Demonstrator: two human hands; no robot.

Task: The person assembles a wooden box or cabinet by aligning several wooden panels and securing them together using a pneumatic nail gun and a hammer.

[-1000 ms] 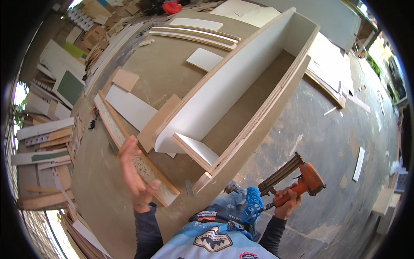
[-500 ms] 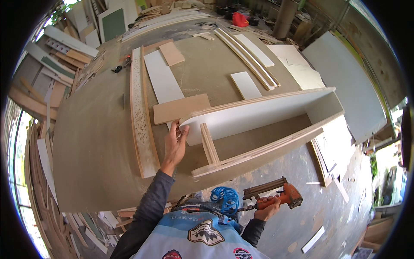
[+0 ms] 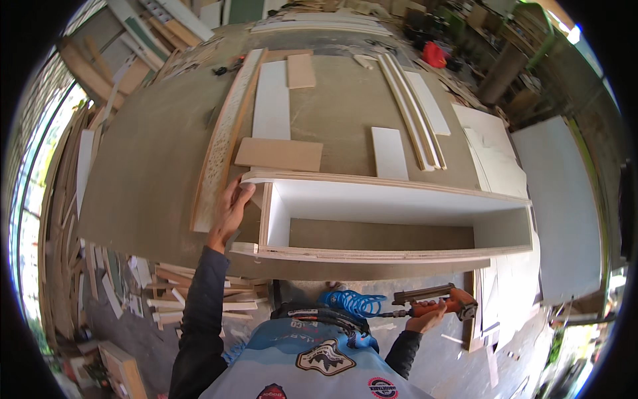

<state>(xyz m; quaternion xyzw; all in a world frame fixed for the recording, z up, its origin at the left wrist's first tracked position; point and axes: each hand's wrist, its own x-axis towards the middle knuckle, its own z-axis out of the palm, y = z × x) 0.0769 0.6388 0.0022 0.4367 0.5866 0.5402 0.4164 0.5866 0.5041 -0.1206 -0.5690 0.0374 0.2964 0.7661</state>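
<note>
A long open box frame [image 3: 379, 253] of white-faced plywood lies along the near side of the worktable. Near its left end, a short upright divider [image 3: 265, 216] joins the two long boards. My left hand [image 3: 230, 211] grips the rounded far-left corner of the frame, thumb on the white inner face and fingers behind. In my right hand [image 3: 426, 320] is an orange nail gun [image 3: 457, 304], held beyond the table's near edge with its fingers wrapped around the grip. A coiled blue air hose [image 3: 355, 304] hangs beside the gun, in front of my body.
Behind the frame are a tan panel [image 3: 279, 154], white boards [image 3: 271, 100] and narrow strips [image 3: 413, 113]. A long speckled plank [image 3: 222, 146] lies left on the worktable [image 3: 146, 166]. Offcuts [image 3: 199, 296] are piled on the floor below; large sheets [image 3: 558, 199] stand at the right.
The view has turned, so the frame now lies nearly level across the picture. My left hand stays on its corner. My right hand still holds the nail gun, which appears slightly farther right.
</note>
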